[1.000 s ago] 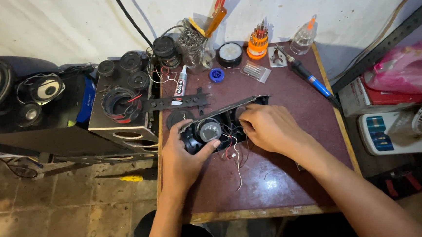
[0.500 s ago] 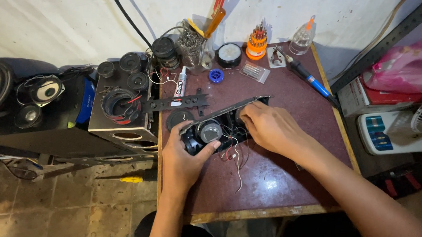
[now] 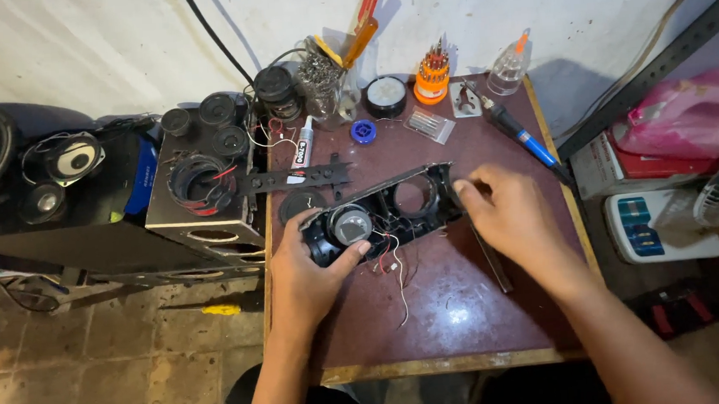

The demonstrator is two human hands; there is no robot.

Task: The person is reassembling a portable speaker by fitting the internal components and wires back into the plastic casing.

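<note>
- The speaker housing [image 3: 385,213] lies mid-bench [image 3: 466,320], between left hand [image 3: 305,268] and right hand [image 3: 510,218].
- Behind it: glue tube [image 3: 302,143], screwdriver set [image 3: 433,79].
- Soldering iron [image 3: 522,138] lies behind-right.

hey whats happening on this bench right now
A person is working on a black speaker housing lying on a small dark red table. The left hand grips its left end, thumb by the round speaker driver, while the right hand touches its right end. Thin loose wires trail from the housing. A blue-handled soldering iron, an orange screwdriver bit set and a glue tube lie behind.
</note>
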